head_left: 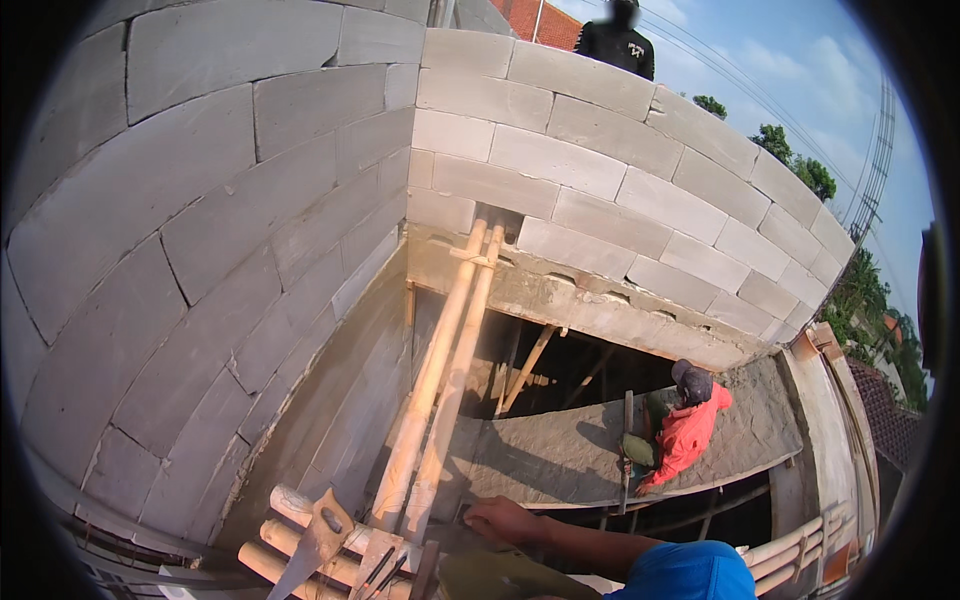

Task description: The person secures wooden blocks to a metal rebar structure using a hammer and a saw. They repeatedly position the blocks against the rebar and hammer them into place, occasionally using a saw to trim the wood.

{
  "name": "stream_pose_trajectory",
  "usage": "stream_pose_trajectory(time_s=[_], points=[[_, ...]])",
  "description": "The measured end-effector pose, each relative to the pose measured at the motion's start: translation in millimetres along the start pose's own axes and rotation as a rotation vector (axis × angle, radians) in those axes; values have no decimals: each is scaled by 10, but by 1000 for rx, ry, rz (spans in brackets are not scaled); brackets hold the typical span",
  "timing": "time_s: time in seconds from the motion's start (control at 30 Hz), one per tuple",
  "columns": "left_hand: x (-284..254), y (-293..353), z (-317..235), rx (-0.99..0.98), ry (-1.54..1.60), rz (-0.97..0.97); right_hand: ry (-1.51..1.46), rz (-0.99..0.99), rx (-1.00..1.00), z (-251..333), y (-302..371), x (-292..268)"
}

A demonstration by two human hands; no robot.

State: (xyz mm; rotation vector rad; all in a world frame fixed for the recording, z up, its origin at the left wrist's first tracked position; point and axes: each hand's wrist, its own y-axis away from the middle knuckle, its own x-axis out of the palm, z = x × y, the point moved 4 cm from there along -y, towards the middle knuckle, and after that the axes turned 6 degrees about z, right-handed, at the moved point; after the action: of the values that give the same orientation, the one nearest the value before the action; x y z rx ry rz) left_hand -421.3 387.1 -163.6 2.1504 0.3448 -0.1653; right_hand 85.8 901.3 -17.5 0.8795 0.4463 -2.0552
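Note:
My right hand (503,520) reaches in from the lower right, below a blue sleeve (695,572). Its fingers are curled, and what lies in or under them is too small to make out. My left hand does not show. Left of my right hand, a hand saw (318,540) with a wooden handle lies across bamboo poles (290,545). Beside the saw are a small flat board (378,560) and thin dark tools (383,572). My knee (490,575) is at the lower edge, close to the hand.
Two long bamboo poles (440,380), tied together, run to a hole in the light block wall (580,150). Below, a co-worker in a red shirt (688,440) crouches on a grey slab (550,455) beside dark openings. Another person (617,42) is behind the far wall.

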Motion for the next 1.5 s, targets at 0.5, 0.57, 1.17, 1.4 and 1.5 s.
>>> stream_pose_trajectory(time_s=[0.5, 0.57, 1.17, 1.4, 1.5], points=[[452, 2714, -5345, 1364, -840, -519, -239, -976, -767, 2026, -1009, -3333], [597, 2929, -5532, 1400, -976, -436, -65, -1015, -841, 2369, -800, -3507], [952, 2621, -5379, 1223, -1215, -162, 598, -1005, 169, -19, -784, -3971], [723, 2519, -5027, 1155, -1109, -175, 698, -952, 233, -173, -1034, -3673], [656, 2639, -4922, 1149, -1114, -231, 745, -1168, -93, 703, -1004, -3283]])
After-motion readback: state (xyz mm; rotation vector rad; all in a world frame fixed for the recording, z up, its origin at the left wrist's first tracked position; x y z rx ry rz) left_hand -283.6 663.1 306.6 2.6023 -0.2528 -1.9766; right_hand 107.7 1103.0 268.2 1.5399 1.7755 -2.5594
